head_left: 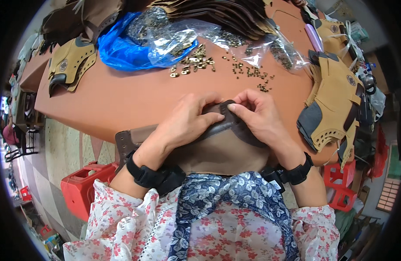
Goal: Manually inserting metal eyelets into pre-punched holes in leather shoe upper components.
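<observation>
A brown boot upper (209,152) with dark brown leather trim lies over my lap and the table's near edge. Its dark edge strip rises to a peak between my hands. My left hand (187,119) pinches the trim from the left, thumb laid on the surface and fingers curled behind. From the other side, my right hand (259,115) grips the same peak, thumb pressed near the top edge. Whether a small metal part sits between the fingertips is hidden. At the upper's left end, a dark corner (121,145) with punched holes sticks out beside my left wrist.
Loose brass-coloured hooks (198,61) and smaller metal pieces (248,69) lie on the orange-brown table (122,95). Behind are a blue plastic bag (117,50), clear bags and stacked dark leather (218,15). Tan uppers (335,95) lie right, another (72,63) left. A red stool (85,182) stands below.
</observation>
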`<state>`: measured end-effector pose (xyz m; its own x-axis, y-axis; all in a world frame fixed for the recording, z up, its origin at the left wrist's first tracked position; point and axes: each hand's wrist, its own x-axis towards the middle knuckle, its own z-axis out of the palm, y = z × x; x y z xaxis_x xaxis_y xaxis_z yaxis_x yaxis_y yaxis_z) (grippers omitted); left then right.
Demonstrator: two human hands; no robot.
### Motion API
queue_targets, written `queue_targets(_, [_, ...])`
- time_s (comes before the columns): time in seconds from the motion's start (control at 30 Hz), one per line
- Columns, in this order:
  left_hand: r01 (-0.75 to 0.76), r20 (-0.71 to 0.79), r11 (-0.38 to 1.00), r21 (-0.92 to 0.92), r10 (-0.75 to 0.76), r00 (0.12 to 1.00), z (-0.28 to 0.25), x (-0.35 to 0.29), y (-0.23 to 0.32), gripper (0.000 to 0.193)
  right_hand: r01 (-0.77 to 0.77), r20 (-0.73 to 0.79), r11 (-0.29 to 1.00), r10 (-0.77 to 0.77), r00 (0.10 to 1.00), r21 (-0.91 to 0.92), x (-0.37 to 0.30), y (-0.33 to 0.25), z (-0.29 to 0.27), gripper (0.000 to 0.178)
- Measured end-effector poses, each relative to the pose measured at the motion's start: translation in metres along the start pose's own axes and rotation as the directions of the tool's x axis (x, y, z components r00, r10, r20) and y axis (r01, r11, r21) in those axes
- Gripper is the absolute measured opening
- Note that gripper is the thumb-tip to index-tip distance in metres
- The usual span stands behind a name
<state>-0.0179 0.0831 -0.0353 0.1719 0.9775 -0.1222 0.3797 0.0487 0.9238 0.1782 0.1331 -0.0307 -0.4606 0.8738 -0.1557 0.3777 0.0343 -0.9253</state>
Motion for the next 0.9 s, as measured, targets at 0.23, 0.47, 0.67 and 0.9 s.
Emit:
queue_targets(0.23, [0.002, -0.014, 1.0, -0.007, -0.002, 1.0, 0.0, 0.001, 0.001, 0.021, 0.045, -0.219, 0.99, -0.075, 0.973, -0.136, -0.008, 0.006, -0.058, 0.016])
queue_targets(0.47, [0.049, 0.015, 0.996, 0.081, -0.05, 0.999, -0.002, 0.001, 0.006, 0.02, 0.037, -0.276, 0.825, -0.231, 0.933, -0.564, -0.004, 0.028, -0.081, 0.014])
queue_targets(0.67, [0.013, -0.038, 0.999, 0.042, -0.012, 0.999, -0.001, -0.001, 0.005, 0.02, 0.115, -0.21, 0.732, -0.338, 0.917, -0.672, 0.006, 0.023, -0.075, 0.012])
queue_targets(0.9, [0.056, 0.009, 0.995, 0.086, -0.057, 0.998, -0.002, 0.0, 0.006, 0.021, 0.18, -0.106, 0.631, -0.387, 0.916, -0.755, 0.013, 0.023, -0.074, 0.008])
